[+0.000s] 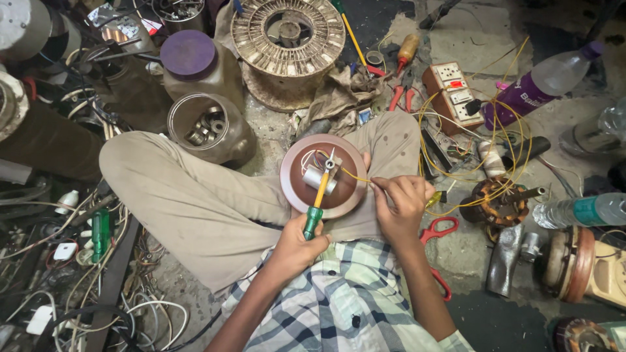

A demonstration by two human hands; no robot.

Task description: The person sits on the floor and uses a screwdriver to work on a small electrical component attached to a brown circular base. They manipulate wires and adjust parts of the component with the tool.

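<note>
Your left hand (295, 244) has its grip pressed around the green handle of a screwdriver (317, 202), whose yellow shaft reaches to the small grey cylinder (317, 178) at the middle of the round brown cover (293, 189) resting on your crossed legs. Your right hand (403, 207) pinches a yellow wire (355, 175) just beside the cover's rim. Red-handled scissors (440, 229) lie on the floor near your right wrist.

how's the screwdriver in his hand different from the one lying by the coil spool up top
The held screwdriver has a green handle and yellow shaft, gripped by the left hand, tip at the grey cylinder on the brown round cover. The lying screwdriver has a yellow handle with a red tip end and rests untouched on the floor. The held one looks longer. Both are hand screwdrivers.
</note>
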